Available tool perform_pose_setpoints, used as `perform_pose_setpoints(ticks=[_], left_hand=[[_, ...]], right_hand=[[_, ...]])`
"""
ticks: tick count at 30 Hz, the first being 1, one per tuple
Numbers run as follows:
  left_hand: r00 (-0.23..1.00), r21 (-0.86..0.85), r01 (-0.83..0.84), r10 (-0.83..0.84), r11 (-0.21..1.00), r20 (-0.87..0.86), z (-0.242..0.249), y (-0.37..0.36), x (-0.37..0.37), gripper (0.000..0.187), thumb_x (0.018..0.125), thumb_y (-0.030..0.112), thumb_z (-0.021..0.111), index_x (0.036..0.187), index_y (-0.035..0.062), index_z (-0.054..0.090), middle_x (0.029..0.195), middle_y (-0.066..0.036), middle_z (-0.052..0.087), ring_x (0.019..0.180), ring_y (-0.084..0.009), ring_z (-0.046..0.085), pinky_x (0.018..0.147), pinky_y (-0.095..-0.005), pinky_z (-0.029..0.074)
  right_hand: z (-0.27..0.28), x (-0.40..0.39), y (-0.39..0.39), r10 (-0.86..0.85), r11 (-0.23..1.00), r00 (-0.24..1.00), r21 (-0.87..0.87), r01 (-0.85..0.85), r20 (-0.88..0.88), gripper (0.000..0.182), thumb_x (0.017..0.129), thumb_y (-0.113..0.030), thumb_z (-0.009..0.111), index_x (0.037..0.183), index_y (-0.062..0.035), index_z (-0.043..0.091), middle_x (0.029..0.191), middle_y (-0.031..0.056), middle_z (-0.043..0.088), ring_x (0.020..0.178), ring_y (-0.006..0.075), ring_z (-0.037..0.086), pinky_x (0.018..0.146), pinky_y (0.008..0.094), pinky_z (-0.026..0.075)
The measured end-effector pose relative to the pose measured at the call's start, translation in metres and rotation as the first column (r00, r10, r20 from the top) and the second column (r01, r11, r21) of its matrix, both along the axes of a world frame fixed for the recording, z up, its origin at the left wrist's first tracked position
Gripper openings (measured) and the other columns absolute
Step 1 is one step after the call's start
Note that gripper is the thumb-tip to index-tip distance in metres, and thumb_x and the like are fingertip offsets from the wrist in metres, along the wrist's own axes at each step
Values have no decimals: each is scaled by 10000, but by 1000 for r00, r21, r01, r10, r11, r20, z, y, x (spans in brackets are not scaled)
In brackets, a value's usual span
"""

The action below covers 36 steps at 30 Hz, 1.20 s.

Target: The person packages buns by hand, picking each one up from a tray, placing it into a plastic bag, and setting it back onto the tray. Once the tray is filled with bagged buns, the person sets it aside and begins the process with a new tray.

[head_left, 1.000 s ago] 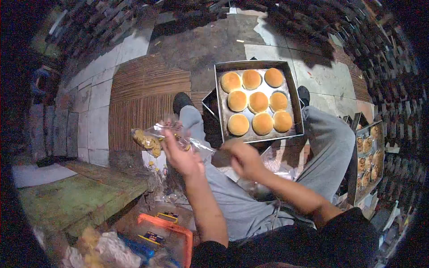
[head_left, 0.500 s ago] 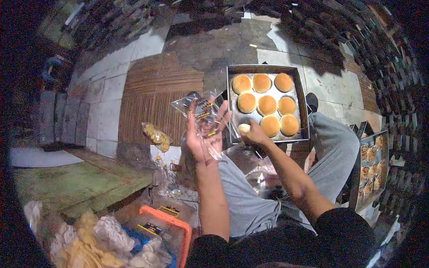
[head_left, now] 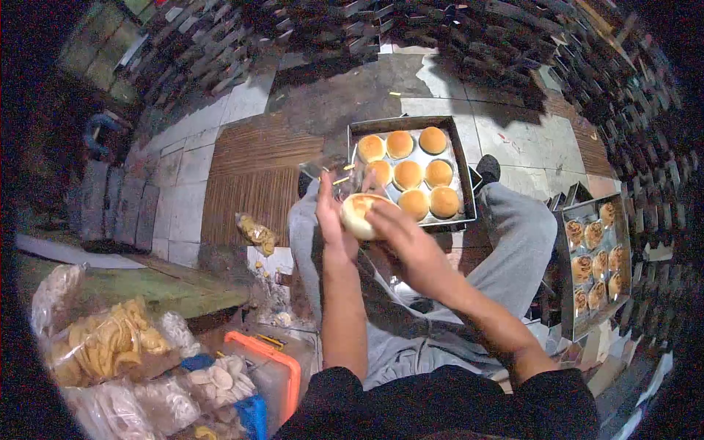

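Note:
A round bun [head_left: 357, 221] with a pale underside is between my two hands, in front of my knees. My right hand [head_left: 411, 246] grips it from the right, fingers over its edge. On its left side is my left hand [head_left: 334, 220], upright, with a clear printed plastic bag [head_left: 343, 180] at its fingers; the bag hides part of them. Just beyond my hands sits a square metal tray [head_left: 469, 176] holding several golden buns [head_left: 408, 175].
A second tray [head_left: 567, 271] of wrapped, topped buns leans at the right. At lower left are bags of yellow pieces [head_left: 110, 341], an orange-rimmed box [head_left: 293, 381] and a green bench [head_left: 176, 282]. A small bag [head_left: 255, 233] lies on the floor.
My right hand has lifted the bun from the tray's near left corner and brought it left against my left hand. The view has shifted, showing more of the bags at lower left.

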<state>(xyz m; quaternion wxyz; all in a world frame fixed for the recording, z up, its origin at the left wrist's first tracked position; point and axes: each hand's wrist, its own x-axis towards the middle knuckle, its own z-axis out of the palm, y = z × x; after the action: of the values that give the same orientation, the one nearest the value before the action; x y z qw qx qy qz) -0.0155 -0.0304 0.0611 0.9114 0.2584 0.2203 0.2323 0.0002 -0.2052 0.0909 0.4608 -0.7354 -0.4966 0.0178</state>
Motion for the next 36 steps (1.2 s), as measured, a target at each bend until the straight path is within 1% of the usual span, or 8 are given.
perform_pose_setpoints(ticks=[14, 20, 22, 23, 24, 27, 33, 36], left_hand=[[987, 107, -123, 132, 987, -88, -81, -35, 1, 468, 1025, 371, 572, 1311, 1, 556, 1220, -135, 655, 1084, -255, 667, 920, -349, 550], [992, -84, -101, 93, 991, -89, -87, -21, 4, 531, 991, 451, 585, 1312, 30, 566, 1184, -110, 682, 1012, -247, 702, 815, -392, 612], [995, -249, -93, 81, 964, -58, -68, -7, -10, 526, 1000, 418, 573, 1361, 37, 540, 1278, -140, 659, 1110, -304, 683, 870, -494, 614], [991, -206, -136, 129, 969, -46, -54, -2, -12, 504, 1008, 436, 552, 1353, 68, 551, 1260, -141, 667, 1112, -328, 683, 833, -555, 621], [998, -188, -61, 64, 980, 7, -47, 6, -20, 510, 1013, 441, 535, 1361, 68, 541, 1296, -148, 646, 1135, -328, 673, 858, -551, 621], [998, -121, -65, 62, 991, -29, -21, -2, -46, 583, 1028, 508, 489, 1401, 60, 509, 1346, -150, 615, 1194, -307, 644, 836, -526, 624], [913, 171, 271, -197, 947, -356, 9, -13, -161, 590, 1051, 570, 442, 1361, 88, 581, 1341, -116, 630, 1116, -216, 644, 849, -365, 544], [394, 441, 707, 209, 552, -895, 37, 2, -163, 356, 1019, 357, 623, 1236, 79, 672, 1273, -134, 650, 1057, -232, 651, 810, -361, 533]], right_hand=[[-51, 15, 40, -101, 973, 978, -222, 59, -180, 426, 972, -89, 619, 1390, -26, 568, 1547, 245, 422, 1479, 417, 346, 1192, 433, 327], [-24, 4, 29, -203, 955, 792, -296, 30, -575, 132, 965, -125, 676, 997, -1, 647, 872, 93, 675, 809, 188, 639, 780, 343, 513], [-11, 14, 4, 422, 731, 548, -86, -677, -722, 148, 977, -140, 670, 958, 5, 642, 858, 81, 669, 775, 173, 619, 733, 329, 505], [-4, 20, -4, 475, 517, 174, 114, -848, -862, 144, 977, -136, 667, 1001, 6, 663, 901, 74, 676, 793, 172, 627, 753, 324, 514], [-8, 17, -8, 486, 510, 167, 123, -851, -858, 144, 977, -136, 667, 1001, 6, 663, 901, 74, 676, 793, 172, 627, 753, 324, 514], [-12, 11, -5, -79, 991, 903, -132, 25, -422, 264, 910, -128, 731, 1155, -39, 695, 1118, 146, 679, 1028, 241, 684, 865, 375, 554], [-34, -6, 17, 102, 983, 865, 185, -10, -491, 137, 894, -65, 738, 1024, -20, 735, 995, 102, 689, 878, 191, 702, 742, 307, 580], [-38, -10, 39, 87, 977, 703, 198, 78, -706, 113, 900, -66, 723, 989, 5, 731, 932, 95, 690, 869, 191, 679, 763, 337, 554]])
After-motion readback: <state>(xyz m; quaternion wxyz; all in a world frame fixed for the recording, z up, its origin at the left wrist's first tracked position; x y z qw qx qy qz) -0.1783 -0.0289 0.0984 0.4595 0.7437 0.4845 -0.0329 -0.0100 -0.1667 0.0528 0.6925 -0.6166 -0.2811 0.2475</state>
